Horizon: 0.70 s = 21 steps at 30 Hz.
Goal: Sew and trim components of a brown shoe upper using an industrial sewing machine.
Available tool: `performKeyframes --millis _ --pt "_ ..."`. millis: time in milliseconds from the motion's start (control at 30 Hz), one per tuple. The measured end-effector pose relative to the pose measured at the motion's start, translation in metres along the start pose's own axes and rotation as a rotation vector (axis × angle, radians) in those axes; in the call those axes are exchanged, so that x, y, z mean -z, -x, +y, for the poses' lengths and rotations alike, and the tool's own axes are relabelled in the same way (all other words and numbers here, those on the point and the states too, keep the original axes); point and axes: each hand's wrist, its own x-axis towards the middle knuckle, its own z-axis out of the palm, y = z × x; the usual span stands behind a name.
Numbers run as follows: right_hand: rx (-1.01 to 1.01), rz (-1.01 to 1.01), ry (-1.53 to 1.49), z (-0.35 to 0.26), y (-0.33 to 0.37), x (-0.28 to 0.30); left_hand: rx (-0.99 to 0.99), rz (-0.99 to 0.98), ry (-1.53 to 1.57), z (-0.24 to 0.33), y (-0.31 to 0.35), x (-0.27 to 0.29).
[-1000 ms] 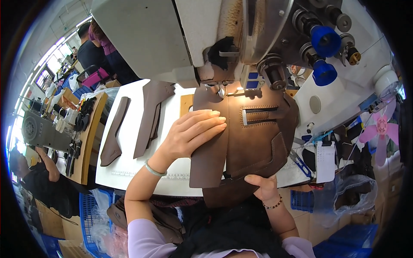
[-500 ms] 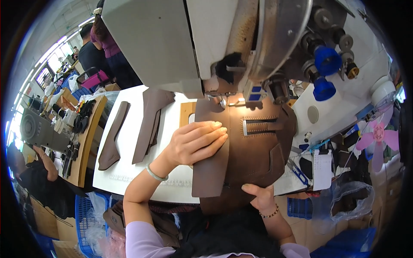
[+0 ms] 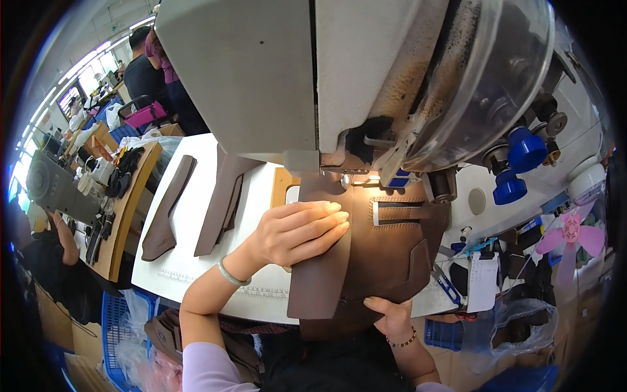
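Observation:
A brown leather panel with a stitched slot lies under the head of a sewing machine. On its left part rests a long brown leather strip, whose far end reaches the lit needle area. My left hand lies on the strip, fingers stretched out flat and side by side. At the panel's near edge, my right hand pinches the leather, thumb on top and the other fingers hidden below. The machine hides the panel's far edge.
Cut leather pieces lie on the white table at left. Scissors, a paper slip and a pink fan are at right. A blue crate stands lower left. Other people are at far left.
The whole view has shifted, so the machine head looks larger and lower. Both hands keep their hold and place on the leather; any leather movement is too slight to tell.

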Motion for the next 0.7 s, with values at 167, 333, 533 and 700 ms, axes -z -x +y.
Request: performKeyframes --millis 167,333,533,700 --pt "0.011 -0.039 0.026 -0.007 -0.011 -0.001 0.037 0.019 0.014 -0.007 -0.003 -0.003" --pt "0.018 -0.044 0.087 -0.007 -0.014 -0.001 0.069 0.02 0.026 -0.008 -0.002 -0.004" --pt "0.011 -0.041 0.055 -0.009 -0.015 -0.005 0.101 0.007 0.038 -0.01 -0.003 -0.003" --pt "0.045 -0.035 0.043 -0.012 -0.027 -0.006 0.174 -0.009 0.081 -0.012 0.001 -0.005"
